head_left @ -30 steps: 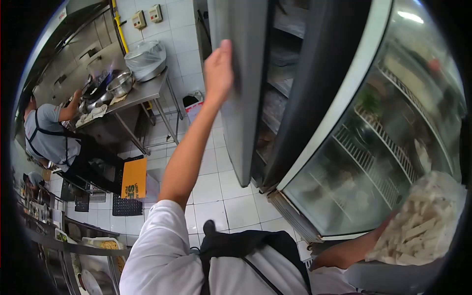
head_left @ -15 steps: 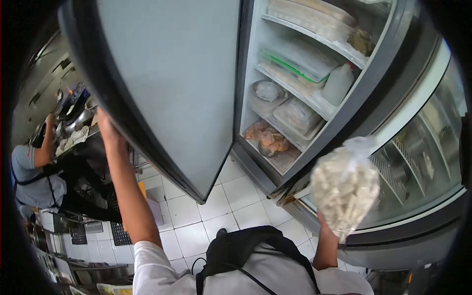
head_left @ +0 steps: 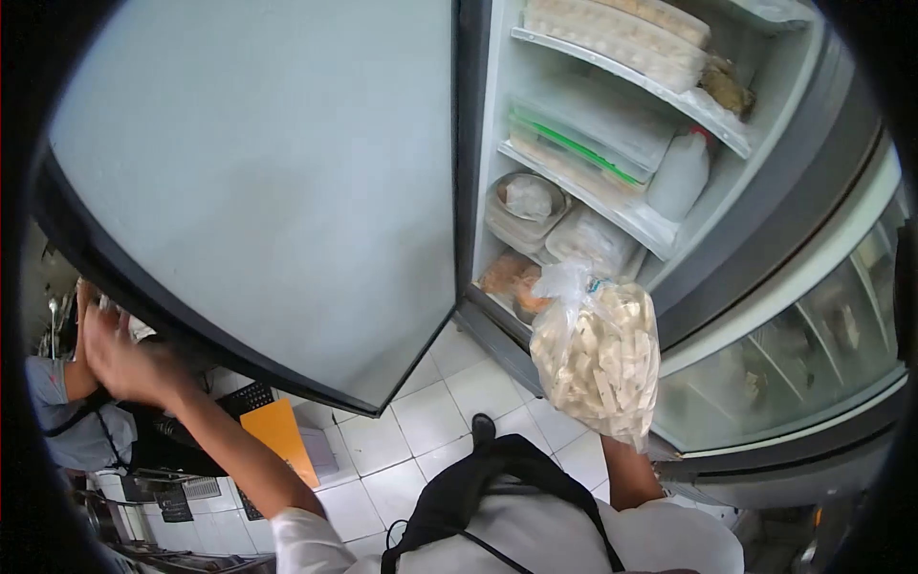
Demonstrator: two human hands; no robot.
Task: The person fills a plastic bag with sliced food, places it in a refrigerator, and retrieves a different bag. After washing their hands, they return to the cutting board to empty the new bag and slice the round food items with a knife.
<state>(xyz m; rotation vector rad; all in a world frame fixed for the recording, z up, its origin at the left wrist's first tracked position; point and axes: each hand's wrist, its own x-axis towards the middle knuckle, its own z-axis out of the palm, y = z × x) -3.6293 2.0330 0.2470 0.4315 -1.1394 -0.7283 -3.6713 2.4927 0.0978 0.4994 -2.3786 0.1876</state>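
My left hand (head_left: 134,359) is beside the outer edge of the open freezer door (head_left: 277,191), fingers apart, slightly blurred, with nothing seen in it. On the right, a clear plastic bag of pale pieces (head_left: 602,368) rests on my right hand, whose fingers are hidden under it; only the forearm shows. The bag hangs in front of the lowest shelves of the open freezer (head_left: 583,206). Inside are a clear container with a green rim (head_left: 574,148), a white jug with a red cap (head_left: 681,177) and a round bowl with a wrapped item (head_left: 526,196).
A co-worker in a grey shirt (head_left: 57,383) stands at the far left, close to my left hand. An orange board (head_left: 277,438) is below the door. To the right is a glass-fronted cabinet (head_left: 784,364). White floor tiles (head_left: 382,435) lie beneath.
The freezer door has swung wider to the left. My left hand has come off its edge and moved lower left. The bag on my right hand has moved left, closer to the freezer shelves.
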